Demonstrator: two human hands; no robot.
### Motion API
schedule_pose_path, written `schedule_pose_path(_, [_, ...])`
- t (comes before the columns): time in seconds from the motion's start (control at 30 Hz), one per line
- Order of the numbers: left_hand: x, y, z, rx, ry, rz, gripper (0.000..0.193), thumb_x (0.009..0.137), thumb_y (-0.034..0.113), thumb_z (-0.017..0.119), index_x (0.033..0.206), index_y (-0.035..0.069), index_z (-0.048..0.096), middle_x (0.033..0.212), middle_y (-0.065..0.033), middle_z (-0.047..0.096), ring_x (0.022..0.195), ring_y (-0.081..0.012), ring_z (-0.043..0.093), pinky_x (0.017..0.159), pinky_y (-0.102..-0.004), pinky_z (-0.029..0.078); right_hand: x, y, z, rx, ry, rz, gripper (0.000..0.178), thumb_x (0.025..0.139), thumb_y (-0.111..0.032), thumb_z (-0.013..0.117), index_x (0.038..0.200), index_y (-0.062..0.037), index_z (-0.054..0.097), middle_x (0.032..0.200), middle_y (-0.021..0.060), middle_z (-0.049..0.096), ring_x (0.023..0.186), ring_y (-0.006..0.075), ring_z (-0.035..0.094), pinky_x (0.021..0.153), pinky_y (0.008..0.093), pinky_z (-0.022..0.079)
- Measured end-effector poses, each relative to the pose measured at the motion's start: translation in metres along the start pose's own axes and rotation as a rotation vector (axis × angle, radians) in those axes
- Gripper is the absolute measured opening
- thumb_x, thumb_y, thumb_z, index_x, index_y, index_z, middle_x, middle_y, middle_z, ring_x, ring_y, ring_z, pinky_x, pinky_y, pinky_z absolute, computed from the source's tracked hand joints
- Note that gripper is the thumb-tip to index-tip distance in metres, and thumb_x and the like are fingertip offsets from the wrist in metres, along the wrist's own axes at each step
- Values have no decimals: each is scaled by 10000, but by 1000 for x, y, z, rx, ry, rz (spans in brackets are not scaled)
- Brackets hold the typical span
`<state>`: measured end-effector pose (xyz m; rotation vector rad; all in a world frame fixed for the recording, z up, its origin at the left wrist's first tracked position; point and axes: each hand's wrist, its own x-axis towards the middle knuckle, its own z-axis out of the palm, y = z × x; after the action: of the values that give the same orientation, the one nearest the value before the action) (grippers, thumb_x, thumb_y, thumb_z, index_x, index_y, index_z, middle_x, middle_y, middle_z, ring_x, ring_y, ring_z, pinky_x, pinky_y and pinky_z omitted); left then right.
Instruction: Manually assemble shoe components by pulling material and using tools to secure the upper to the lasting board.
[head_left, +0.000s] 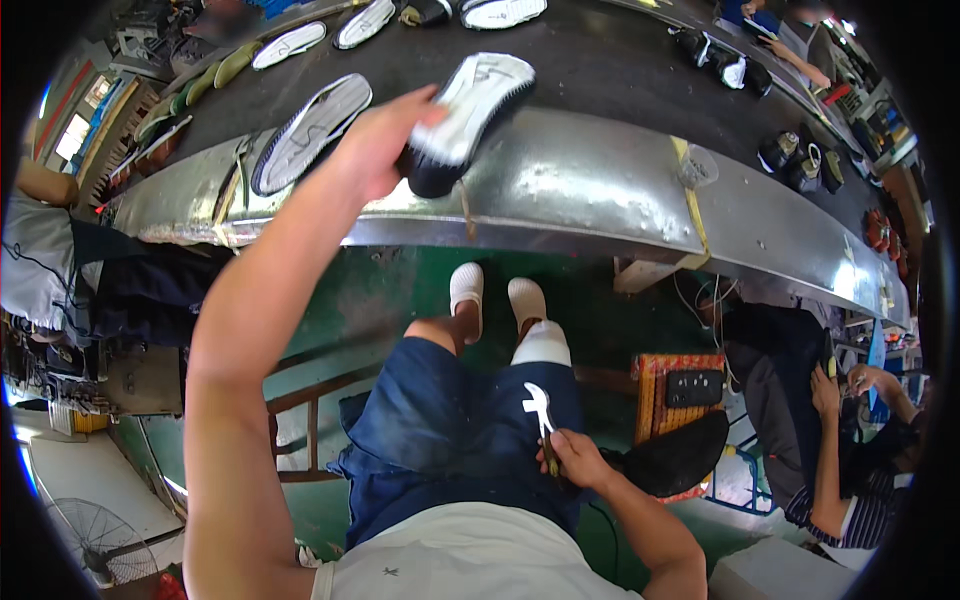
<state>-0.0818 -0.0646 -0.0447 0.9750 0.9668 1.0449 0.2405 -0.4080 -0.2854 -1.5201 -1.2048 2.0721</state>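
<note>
Out over the workbench, my left hand (pixel 388 138) grips a black shoe (pixel 478 105) turned with its whitish underside up. Its dark end hangs above the metal edge; some of the fingers are hidden behind it. In my lap, my right hand (pixel 578 459) is closed round the handle of a claw hammer (pixel 538 402), whose pale metal head points up and away from me. Just left of my left hand, another upturned shoe (pixel 315 130) with a light underside and stitched dark rim lies on the bench.
The dark bench (pixel 610 75) has a bent sheet-metal front edge (pixel 590 180). Several shoes lie along its far side. A clear cup (pixel 698 167) stands on the edge. A black phone (pixel 694 388) rests on a woven seat at right. Co-workers sit on both sides. A fan (pixel 95 540) is lower left.
</note>
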Motion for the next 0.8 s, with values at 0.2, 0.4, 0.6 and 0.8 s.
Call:
schedule_pose_path(0.2, [173,4,-3,1579,215,450,526,954,250,602,1455,127,504,1452,-140,562,1297,-396,560,1074,-496,445,7,17,-15,233,-41,28,499,1107,-417,383,1157,31,597,965,123,702,801,207,697,729,339,560])
schedule_pose_path(0.4, [222,-42,-42,1966,-79,257,500,958,323,602,1402,97,560,1485,-182,521,1417,-449,384,1160,-514,357,12,6,-23,350,-80,73,525,1111,-422,370,1231,55,555,1033,166,689,869,238,694,781,355,565])
schedule_pose_path(0.6, [161,29,-131,2216,516,386,639,835,315,731,1415,97,575,1429,-226,572,1363,-373,503,1115,-411,416,11,-15,-28,307,-81,180,542,1109,-444,364,1236,46,559,1031,153,694,866,232,698,779,354,565])
schedule_pose_path(0.8, [139,67,-209,1620,151,-114,799,789,419,782,1459,58,538,1371,-249,615,1249,-361,612,1065,-399,464,21,-11,-19,240,-82,80,582,1092,-507,362,1208,18,585,1010,129,716,819,207,713,598,278,501])
